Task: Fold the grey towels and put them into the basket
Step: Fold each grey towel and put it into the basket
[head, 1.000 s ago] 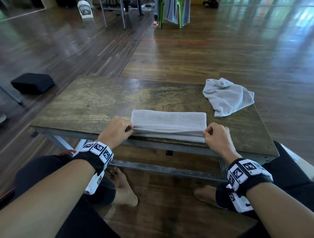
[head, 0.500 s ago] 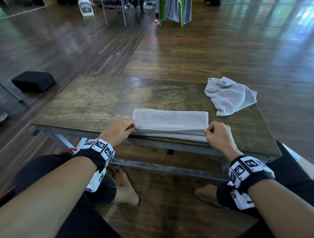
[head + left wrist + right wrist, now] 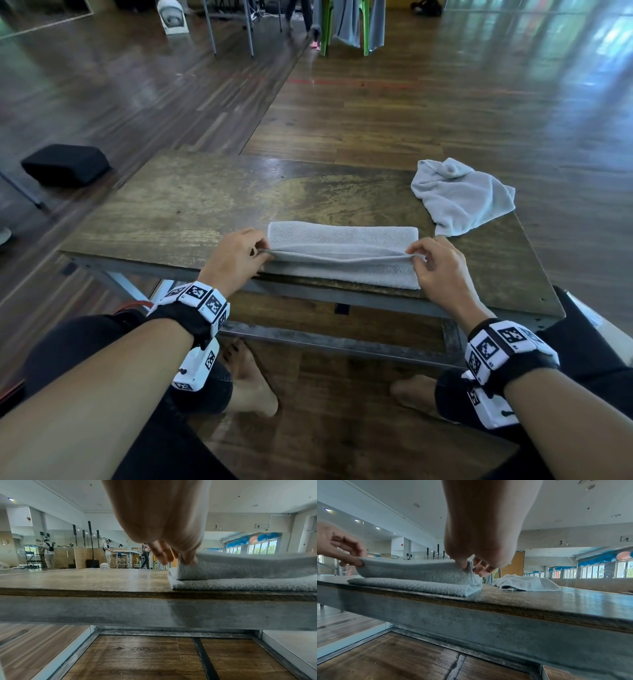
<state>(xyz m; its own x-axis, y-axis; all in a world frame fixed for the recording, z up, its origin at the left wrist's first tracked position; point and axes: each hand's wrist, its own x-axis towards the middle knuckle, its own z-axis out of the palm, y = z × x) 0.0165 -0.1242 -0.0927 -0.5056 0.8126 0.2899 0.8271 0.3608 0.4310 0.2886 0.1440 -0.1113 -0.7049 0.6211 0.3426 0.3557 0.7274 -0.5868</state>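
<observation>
A grey towel lies folded into a long strip near the front edge of the wooden table. My left hand pinches the upper layer at the strip's left end. My right hand pinches the same layer at the right end. Both hold that layer raised a little above the lower layer. In the left wrist view the lifted fold hangs over the flat part. A second grey towel lies crumpled at the table's far right. No basket is in view.
The table's metal frame runs below the front edge, with my knees and bare feet under it. A black bag lies on the wooden floor at the left. Chairs and hanging cloth stand far behind.
Both hands have lifted the upper layer of the folded towel off the lower one and carried it slightly away from the front edge. The crumpled towel has not moved.
</observation>
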